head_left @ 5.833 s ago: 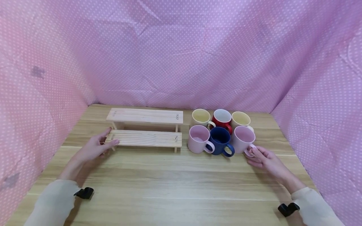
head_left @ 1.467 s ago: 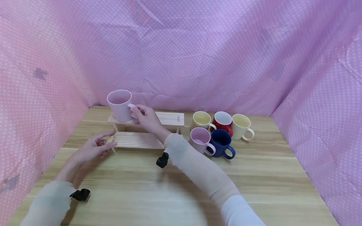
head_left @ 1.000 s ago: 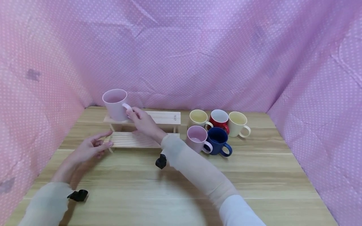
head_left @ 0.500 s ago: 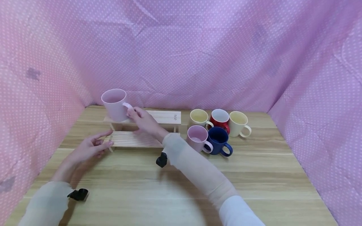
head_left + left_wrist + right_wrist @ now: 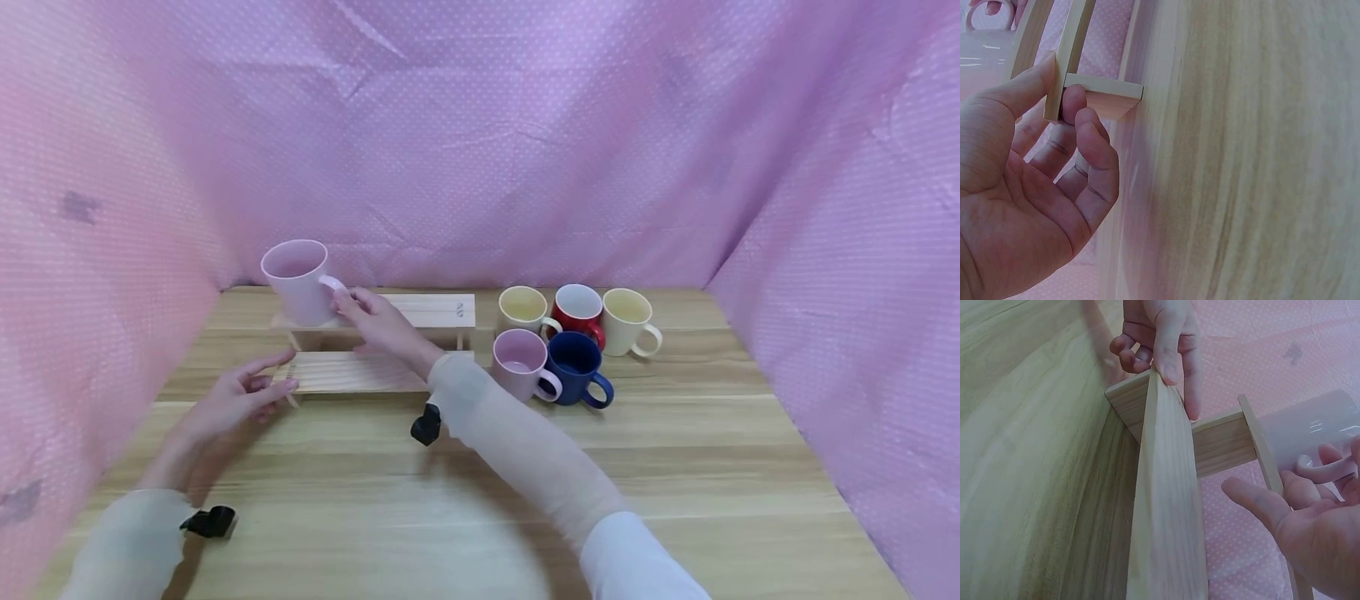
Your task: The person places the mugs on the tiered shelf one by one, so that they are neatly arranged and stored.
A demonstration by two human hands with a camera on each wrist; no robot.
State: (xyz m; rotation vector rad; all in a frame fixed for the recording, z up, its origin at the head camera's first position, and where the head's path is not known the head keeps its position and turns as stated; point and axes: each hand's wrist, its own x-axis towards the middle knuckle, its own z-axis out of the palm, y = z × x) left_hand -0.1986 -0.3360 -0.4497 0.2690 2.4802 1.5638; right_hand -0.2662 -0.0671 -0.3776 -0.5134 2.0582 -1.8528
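A pale pink mug (image 5: 298,292) stands upright at the left end of the upper board (image 5: 435,310) of a two-tier wooden shelf. My right hand (image 5: 384,327) pinches its handle (image 5: 1325,470) between thumb and fingers, with one finger stretched out near the board in the right wrist view. At the left end of the lower board (image 5: 360,372), my left hand (image 5: 228,404) holds the edge, thumb on one side and fingers on the other. The left wrist view shows that grip close to a shelf leg (image 5: 1107,94). My right forearm hides part of the lower board.
Right of the shelf stand two yellow mugs, one nearer (image 5: 522,307) and one farther right (image 5: 626,321), a red mug (image 5: 577,312), another pink mug (image 5: 519,362) and a dark blue mug (image 5: 576,367). A pink dotted cloth (image 5: 480,150) surrounds the wooden table (image 5: 360,517).
My right hand has carried the pink mug from the front right of the mug group to the upper board, then shifted it slightly left. The left hand keeps its hold on the lower board.
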